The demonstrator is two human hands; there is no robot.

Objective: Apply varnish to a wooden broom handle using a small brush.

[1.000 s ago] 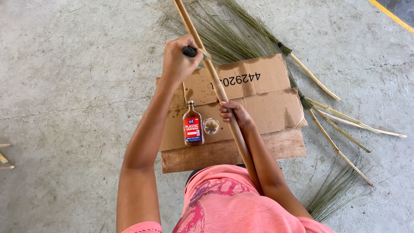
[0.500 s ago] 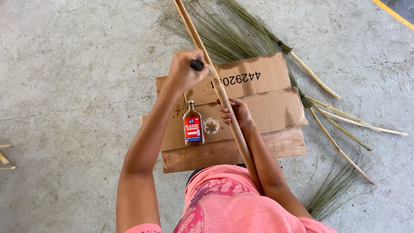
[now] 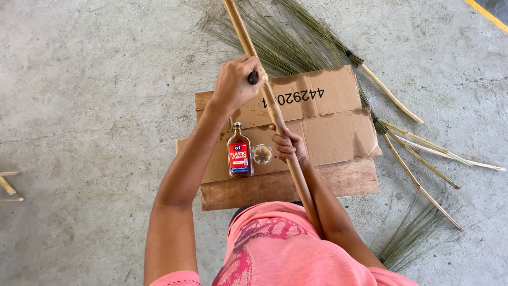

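Bamboo, pale and glossy, made up the long pole [image 3: 270,106] that a person in a pink shirt held slantwise over a flattened cardboard sheet [image 3: 328,132] on a concrete floor [image 3: 95,106]. The pole ran from the lap at 6 o'clock up past the frame's edge at 12. The right hand [image 3: 290,145] was wrapped around the shaft near its middle, fingers closed on it. The left hand [image 3: 235,85], higher up toward 12 o'clock, was closed on a small dark-handled tool [image 3: 253,78] pressed against the pole; what kind of tool could not be made out.

The pole looked stiff and light, likely slick where its surface shone, so a full-fist hold at mid-shaft appeared the surest purchase.

A small glass bottle [image 3: 239,154] with a red label stood just left of the right hand, a small clear dish [image 3: 262,154] between bottle and pole. Both sat close enough that a sideways swing of the shaft could tip them.

Grass-bristle brooms [image 3: 402,143] lay fanned from 12 to 4 o'clock, crowding that side. A wooden board [image 3: 338,182] edged the cardboard toward 6 o'clock. Bare concrete toward 9 o'clock offered the most open room, with only a few short sticks [image 3: 8,185] at the far edge.
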